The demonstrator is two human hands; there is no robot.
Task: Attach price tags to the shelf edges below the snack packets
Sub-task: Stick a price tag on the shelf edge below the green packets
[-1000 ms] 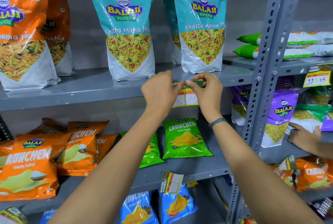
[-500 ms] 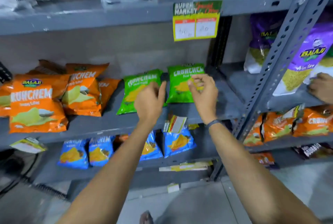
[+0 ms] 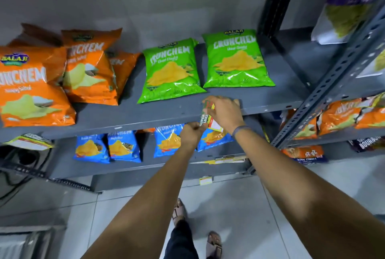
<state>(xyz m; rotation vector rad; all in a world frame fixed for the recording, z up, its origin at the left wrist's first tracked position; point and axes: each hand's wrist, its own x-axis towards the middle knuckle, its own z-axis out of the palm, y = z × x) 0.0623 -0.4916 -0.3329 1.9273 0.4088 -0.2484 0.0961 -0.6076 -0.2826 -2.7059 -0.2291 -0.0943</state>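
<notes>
Grey shelf (image 3: 145,115) holds green packets (image 3: 236,60).

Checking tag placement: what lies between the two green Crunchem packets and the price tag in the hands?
Head view: only bare grey shelf between the green packets and the price tag, held by both hands at the shelf's front edge.

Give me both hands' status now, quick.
Left hand: closed on the lower end of the yellow-and-green paper price tag.
Right hand: closed on the same tag's upper part.
</notes>
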